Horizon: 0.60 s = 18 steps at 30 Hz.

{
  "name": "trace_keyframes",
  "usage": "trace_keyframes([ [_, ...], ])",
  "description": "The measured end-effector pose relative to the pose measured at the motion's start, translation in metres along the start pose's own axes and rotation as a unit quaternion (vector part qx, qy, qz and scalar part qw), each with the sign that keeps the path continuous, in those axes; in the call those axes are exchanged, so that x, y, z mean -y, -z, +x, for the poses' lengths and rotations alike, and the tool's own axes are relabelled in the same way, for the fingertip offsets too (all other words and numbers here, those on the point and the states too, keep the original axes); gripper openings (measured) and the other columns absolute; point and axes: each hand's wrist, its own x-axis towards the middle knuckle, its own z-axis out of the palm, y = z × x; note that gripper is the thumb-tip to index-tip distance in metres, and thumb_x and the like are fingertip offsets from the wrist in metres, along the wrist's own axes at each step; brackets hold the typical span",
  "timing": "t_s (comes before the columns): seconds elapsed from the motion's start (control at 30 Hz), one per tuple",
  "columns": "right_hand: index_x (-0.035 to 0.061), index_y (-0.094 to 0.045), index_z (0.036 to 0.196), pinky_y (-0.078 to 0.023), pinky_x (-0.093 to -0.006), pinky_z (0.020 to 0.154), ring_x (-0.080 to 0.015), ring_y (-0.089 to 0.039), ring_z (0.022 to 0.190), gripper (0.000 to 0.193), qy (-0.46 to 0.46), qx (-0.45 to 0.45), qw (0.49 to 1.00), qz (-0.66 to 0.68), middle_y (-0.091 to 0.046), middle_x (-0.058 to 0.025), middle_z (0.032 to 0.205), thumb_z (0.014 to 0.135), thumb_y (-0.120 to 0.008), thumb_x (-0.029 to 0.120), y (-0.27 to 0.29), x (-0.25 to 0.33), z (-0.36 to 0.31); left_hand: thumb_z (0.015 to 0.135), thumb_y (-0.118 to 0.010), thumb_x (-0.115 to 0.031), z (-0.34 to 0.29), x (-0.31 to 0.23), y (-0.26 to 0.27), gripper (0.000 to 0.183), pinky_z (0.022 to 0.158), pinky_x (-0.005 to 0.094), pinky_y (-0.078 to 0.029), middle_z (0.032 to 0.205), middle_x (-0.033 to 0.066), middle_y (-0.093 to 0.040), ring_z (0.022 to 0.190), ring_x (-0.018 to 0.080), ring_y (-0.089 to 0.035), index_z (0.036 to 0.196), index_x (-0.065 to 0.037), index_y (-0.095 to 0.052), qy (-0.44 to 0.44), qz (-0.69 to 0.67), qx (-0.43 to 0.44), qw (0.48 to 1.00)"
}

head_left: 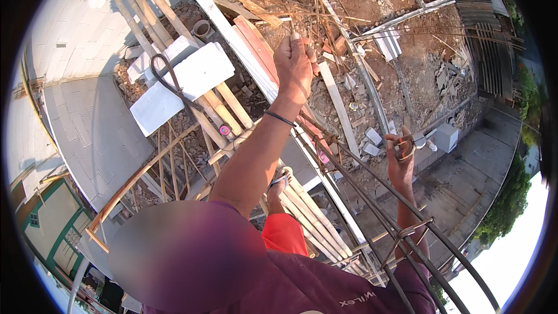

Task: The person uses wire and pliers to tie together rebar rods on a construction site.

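Note:
My left hand (295,64) is raised ahead of me at the end of an outstretched arm, its fingers curled closed. A thin strip shows above its thumb, but what the fingers hold I cannot make out. Off to the right, my right hand (400,160) is closed around a small hand tool with orange-red handles (405,147), which looks like pincers. Between my arms a cage of long steel reinforcing bars (372,197) slants down to the lower right, tied by square stirrups (405,232). My right forearm is partly behind those bars.
Bamboo poles (308,215) form a platform under my sandalled foot (279,181). White blocks (183,81) lie at left with a bent steel bar (168,78) on them, near a pink roll (225,130). Rubble-strewn ground (372,11) spreads below beyond the wall edge (232,29).

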Motion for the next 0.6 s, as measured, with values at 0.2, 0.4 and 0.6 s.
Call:
trace_keyframes([
  [0.2,0.0007,-0.062,0.121,-0.05,-0.0343,0.085,-0.0209,-0.062,0.1,0.027,0.019,-0.031,0.975,0.219,-0.066,-0.0133,0.11,0.096,-0.061,0.01,-0.025,0.044,-0.028,0.107,-0.049,-0.036,-0.045,0.017,0.098,0.033,0.047,0.0264,-0.044,0.067,0.0008,-0.056,0.054,0.0109,-0.055,0.1,-0.004,-0.059,0.05,0.053,-0.012,0.997],
  [0.4,0.002,-0.066,0.118,-0.049,-0.0336,0.082,-0.0175,-0.061,0.09,0.048,-0.087,0.076,0.964,0.24,-0.068,-0.0064,0.098,0.087,-0.078,0.036,-0.01,0.064,-0.053,0.105,-0.053,-0.034,-0.121,0.028,0.126,0.034,0.047,0.0218,-0.038,0.074,-0.0045,-0.051,0.055,0.0041,-0.048,0.101,-0.004,-0.067,0.102,0.084,-0.059,0.989],
  [0.6,0.0059,-0.071,0.114,-0.05,-0.0363,0.082,-0.0224,-0.063,0.092,0.029,0.018,0.231,0.961,0.15,-0.069,-0.0102,0.1,0.091,-0.071,0.023,-0.008,0.085,-0.029,0.105,-0.055,-0.03,-0.136,0.038,0.124,0.031,0.042,0.0211,-0.038,0.076,-0.0029,-0.051,0.053,0.0037,-0.049,0.103,-0.002,-0.067,0.115,0.137,-0.012,0.984],
])
